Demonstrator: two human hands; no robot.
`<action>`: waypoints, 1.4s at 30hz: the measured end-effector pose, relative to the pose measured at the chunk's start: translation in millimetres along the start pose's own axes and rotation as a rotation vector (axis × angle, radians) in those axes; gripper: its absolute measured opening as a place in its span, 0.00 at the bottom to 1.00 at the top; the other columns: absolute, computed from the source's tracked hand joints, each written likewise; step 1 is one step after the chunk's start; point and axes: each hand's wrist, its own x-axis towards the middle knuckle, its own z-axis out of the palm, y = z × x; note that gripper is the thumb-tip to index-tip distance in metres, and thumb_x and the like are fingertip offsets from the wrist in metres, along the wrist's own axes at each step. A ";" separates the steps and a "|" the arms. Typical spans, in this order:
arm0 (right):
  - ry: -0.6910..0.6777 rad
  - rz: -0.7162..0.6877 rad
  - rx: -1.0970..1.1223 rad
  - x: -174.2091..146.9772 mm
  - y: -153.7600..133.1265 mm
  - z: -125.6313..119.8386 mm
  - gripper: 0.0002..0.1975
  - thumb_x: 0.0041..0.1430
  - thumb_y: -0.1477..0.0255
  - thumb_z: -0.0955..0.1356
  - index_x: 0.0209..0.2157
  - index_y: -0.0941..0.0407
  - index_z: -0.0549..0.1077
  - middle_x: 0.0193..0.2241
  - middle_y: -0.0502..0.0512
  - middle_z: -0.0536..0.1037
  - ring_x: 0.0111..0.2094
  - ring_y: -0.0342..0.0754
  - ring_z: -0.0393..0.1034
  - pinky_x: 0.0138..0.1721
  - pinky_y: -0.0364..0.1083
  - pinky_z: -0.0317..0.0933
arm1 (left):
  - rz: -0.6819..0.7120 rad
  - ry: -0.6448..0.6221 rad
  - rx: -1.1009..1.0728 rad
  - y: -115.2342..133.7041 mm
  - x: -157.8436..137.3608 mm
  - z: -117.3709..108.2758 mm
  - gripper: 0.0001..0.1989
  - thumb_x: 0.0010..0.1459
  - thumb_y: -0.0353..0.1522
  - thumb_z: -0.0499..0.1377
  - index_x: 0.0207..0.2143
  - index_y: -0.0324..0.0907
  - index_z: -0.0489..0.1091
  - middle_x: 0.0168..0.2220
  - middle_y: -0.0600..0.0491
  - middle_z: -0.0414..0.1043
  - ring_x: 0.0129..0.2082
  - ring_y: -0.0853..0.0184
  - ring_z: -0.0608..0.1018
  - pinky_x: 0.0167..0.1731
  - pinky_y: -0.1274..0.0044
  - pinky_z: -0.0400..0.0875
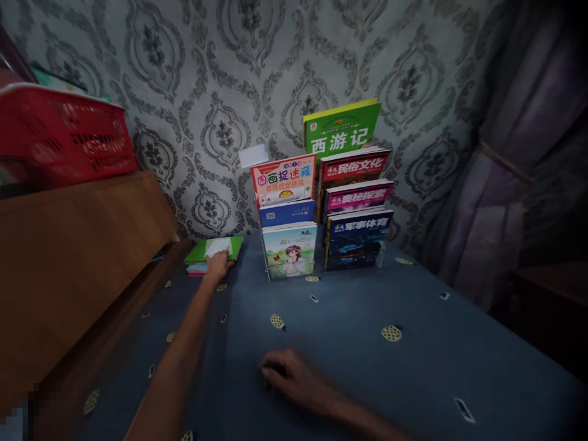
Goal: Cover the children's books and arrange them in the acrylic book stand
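At the far left of the table, my left hand (219, 266) rests on the front right of a low stack of books. The top book (195, 251) has a green cover with a whitish patch (217, 246) beside my fingertips. My fingers lie stretched over it, and I see no grip around the stack. Pink and blue edges (197, 269) show beneath the green book. Nearer to me, my right hand (291, 375) is held low over the tablecloth, slightly blurred. Its fingers are curled in, with nothing visible in them.
Two upright rows of books stand at the back: a picture-cover book (290, 251) fronts the left row, a dark blue one (358, 242) the right. A tall green book (342, 128) rises behind. A red basket (68, 135) sits on a brown wooden piece (82, 245). A curtain (491, 202) hangs right.
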 end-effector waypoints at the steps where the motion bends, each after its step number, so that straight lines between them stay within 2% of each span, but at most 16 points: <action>1: 0.003 -0.003 0.001 0.1 0.6 0.4 0.09 0.57 0.73 0.62 0.30 0.58 0.74 0.24 0.49 0.73 0.25 0.41 0.67 0.28 0.39 0.57 | 0.008 0.001 0.007 -0.4 -0.8 -1.9 0.21 0.64 0.40 0.53 0.55 0.39 0.66 0.55 0.37 0.71 0.56 0.51 0.71 0.56 0.56 0.59; 8: 0.005 -0.032 0.021 0.9 3.7 0.7 0.10 0.58 0.72 0.62 0.30 0.58 0.74 0.24 0.49 0.73 0.25 0.42 0.67 0.27 0.39 0.58 | 0.078 -0.001 0.037 -7.6 -4.6 -11.1 0.20 0.64 0.41 0.53 0.52 0.38 0.70 0.49 0.38 0.75 0.52 0.49 0.74 0.50 0.63 0.63; 16: -0.033 -0.012 0.056 0.7 0.9 -1.9 0.09 0.58 0.70 0.63 0.29 0.57 0.73 0.24 0.49 0.74 0.25 0.41 0.67 0.27 0.39 0.58 | 0.143 0.020 -0.007 -19.0 -20.9 -15.9 0.18 0.68 0.39 0.48 0.49 0.41 0.72 0.46 0.43 0.78 0.48 0.57 0.77 0.44 0.72 0.66; 20: -0.032 -0.010 0.115 2.2 4.5 -0.7 0.10 0.58 0.67 0.64 0.30 0.57 0.73 0.24 0.49 0.74 0.24 0.42 0.67 0.28 0.40 0.59 | 0.194 0.051 -0.035 -19.4 -44.7 -20.7 0.18 0.69 0.38 0.47 0.50 0.42 0.72 0.46 0.45 0.78 0.49 0.59 0.77 0.45 0.74 0.66; 24: 0.019 -0.011 0.246 4.5 8.8 -1.7 0.14 0.58 0.60 0.66 0.36 0.57 0.73 0.27 0.51 0.75 0.24 0.42 0.68 0.27 0.41 0.61 | 0.255 0.053 -0.053 -12.0 -87.7 -15.7 0.16 0.69 0.38 0.49 0.51 0.44 0.71 0.49 0.47 0.76 0.49 0.61 0.77 0.47 0.74 0.66; 27: 0.101 0.002 0.294 5.1 11.4 -4.3 0.19 0.58 0.55 0.66 0.40 0.57 0.73 0.28 0.52 0.75 0.26 0.45 0.69 0.25 0.42 0.61 | 0.321 0.045 -0.057 -0.7 -128.7 -7.4 0.14 0.68 0.37 0.50 0.51 0.45 0.70 0.49 0.48 0.76 0.49 0.61 0.77 0.49 0.73 0.67; 30: 0.196 -0.042 0.195 3.5 11.2 -7.3 0.19 0.60 0.57 0.65 0.43 0.57 0.75 0.30 0.55 0.77 0.31 0.48 0.71 0.28 0.44 0.64 | 0.363 0.028 -0.055 12.3 -168.1 -6.3 0.13 0.68 0.36 0.51 0.51 0.46 0.69 0.51 0.49 0.75 0.50 0.62 0.76 0.50 0.73 0.68; 33: 0.301 -0.167 0.016 1.0 5.9 -10.8 0.16 0.62 0.61 0.63 0.42 0.56 0.77 0.37 0.57 0.79 0.36 0.50 0.72 0.35 0.46 0.67 | 0.388 -0.014 -0.043 27.9 -201.4 -16.5 0.11 0.67 0.35 0.53 0.49 0.46 0.69 0.50 0.50 0.76 0.49 0.64 0.77 0.48 0.74 0.69; 36: 0.382 -0.306 -0.084 0.2 -3.6 -16.5 0.14 0.63 0.65 0.62 0.41 0.55 0.76 0.40 0.57 0.79 0.41 0.50 0.73 0.42 0.47 0.67 | 0.415 -0.048 -0.002 53.4 -229.6 -28.8 0.10 0.67 0.37 0.53 0.46 0.45 0.70 0.45 0.50 0.77 0.44 0.63 0.78 0.43 0.74 0.72; 39: 0.374 -0.364 -0.137 3.4 -11.7 -24.2 0.13 0.64 0.67 0.61 0.41 0.56 0.75 0.40 0.58 0.78 0.43 0.51 0.73 0.47 0.49 0.65 | 0.478 -0.032 0.019 90.4 -254.3 -32.4 0.14 0.66 0.42 0.53 0.46 0.44 0.70 0.40 0.49 0.77 0.40 0.61 0.79 0.37 0.73 0.73; 42: 0.280 -0.331 -0.204 10.4 -10.5 -30.5 0.14 0.65 0.66 0.61 0.44 0.56 0.74 0.43 0.59 0.78 0.45 0.51 0.72 0.50 0.51 0.65 | 0.605 0.025 -0.056 123.8 -271.4 -29.2 0.21 0.63 0.48 0.53 0.45 0.42 0.71 0.41 0.46 0.77 0.40 0.58 0.78 0.35 0.70 0.74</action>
